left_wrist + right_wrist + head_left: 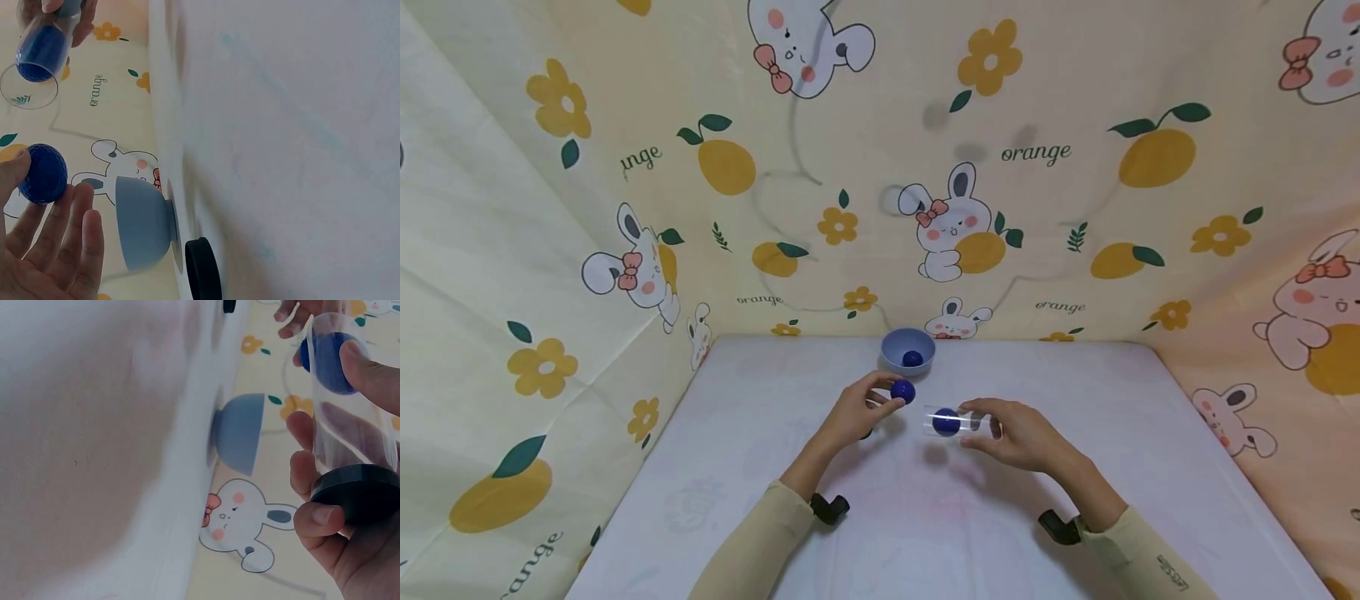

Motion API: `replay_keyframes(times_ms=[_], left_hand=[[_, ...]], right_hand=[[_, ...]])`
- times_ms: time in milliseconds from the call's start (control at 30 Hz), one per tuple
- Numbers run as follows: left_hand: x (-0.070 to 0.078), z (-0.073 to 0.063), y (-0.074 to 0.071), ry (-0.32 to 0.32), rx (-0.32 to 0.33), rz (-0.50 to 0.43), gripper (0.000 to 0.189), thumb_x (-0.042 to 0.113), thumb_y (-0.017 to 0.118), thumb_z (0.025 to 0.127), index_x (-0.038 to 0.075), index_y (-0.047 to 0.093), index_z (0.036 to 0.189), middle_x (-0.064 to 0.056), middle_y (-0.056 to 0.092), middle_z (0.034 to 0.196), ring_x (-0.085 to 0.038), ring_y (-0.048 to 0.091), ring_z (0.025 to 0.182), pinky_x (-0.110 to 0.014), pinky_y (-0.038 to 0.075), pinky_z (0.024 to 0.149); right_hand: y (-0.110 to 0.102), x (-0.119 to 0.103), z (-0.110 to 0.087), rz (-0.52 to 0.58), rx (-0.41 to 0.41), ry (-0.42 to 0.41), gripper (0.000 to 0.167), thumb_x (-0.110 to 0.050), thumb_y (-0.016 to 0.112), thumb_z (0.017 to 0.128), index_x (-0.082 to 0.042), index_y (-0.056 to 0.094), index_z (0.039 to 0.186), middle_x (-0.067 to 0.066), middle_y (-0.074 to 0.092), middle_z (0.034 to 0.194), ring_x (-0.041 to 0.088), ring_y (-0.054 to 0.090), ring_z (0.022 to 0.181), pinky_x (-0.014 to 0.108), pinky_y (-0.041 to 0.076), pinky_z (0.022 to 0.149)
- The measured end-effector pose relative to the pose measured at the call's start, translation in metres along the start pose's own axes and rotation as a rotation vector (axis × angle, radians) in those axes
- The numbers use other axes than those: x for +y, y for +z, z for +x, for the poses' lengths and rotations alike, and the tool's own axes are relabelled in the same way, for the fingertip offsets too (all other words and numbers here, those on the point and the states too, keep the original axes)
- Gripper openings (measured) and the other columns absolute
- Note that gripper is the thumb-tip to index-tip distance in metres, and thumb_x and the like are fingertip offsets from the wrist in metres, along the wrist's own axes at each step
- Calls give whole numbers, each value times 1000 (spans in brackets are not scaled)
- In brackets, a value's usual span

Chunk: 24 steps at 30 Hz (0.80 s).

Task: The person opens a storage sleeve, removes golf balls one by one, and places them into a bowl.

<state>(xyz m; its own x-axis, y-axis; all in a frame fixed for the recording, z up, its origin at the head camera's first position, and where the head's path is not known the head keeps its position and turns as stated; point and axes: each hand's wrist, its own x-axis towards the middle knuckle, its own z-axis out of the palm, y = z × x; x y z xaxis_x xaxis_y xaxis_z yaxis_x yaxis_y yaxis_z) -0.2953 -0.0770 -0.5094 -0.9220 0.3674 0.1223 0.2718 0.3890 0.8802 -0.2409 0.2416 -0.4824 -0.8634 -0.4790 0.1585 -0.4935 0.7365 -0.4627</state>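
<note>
My left hand (pixel 852 414) pinches a dark blue ball (pixel 903 391) between thumb and fingertips; its surface looks textured in the left wrist view. In my right hand (pixel 1026 435) is a clear tube (pixel 967 423), held on its side with the open mouth towards the left hand. A second blue ball (pixel 946 422) sits inside the tube near that mouth. The tube's black end cap (pixel 357 490) lies against the right palm. Behind both hands stands a blue-grey bowl (pixel 888 353) with another blue ball (pixel 912 358) in it.
A round black lid (pixel 203 270) is on the table beside the bowl, mostly hidden by the left hand in the head view. The white-covered table (pixel 925 533) meets a printed cloth backdrop (pixel 880 117) at the back and sides. Each wrist wears a black mount (pixel 830 508).
</note>
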Motion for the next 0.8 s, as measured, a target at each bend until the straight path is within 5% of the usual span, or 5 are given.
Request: replay_keyframes(times_ms=[800], left_hand=[[-8, 27, -6, -35, 72, 52, 49, 38, 75, 103, 21, 62, 146, -9, 69, 140, -25, 70, 110, -39, 63, 89]], right_hand=[[1, 0, -1, 9, 25, -31, 51, -47, 82, 95, -20, 71, 136, -7, 74, 104, 11, 58, 77, 26, 45, 63]])
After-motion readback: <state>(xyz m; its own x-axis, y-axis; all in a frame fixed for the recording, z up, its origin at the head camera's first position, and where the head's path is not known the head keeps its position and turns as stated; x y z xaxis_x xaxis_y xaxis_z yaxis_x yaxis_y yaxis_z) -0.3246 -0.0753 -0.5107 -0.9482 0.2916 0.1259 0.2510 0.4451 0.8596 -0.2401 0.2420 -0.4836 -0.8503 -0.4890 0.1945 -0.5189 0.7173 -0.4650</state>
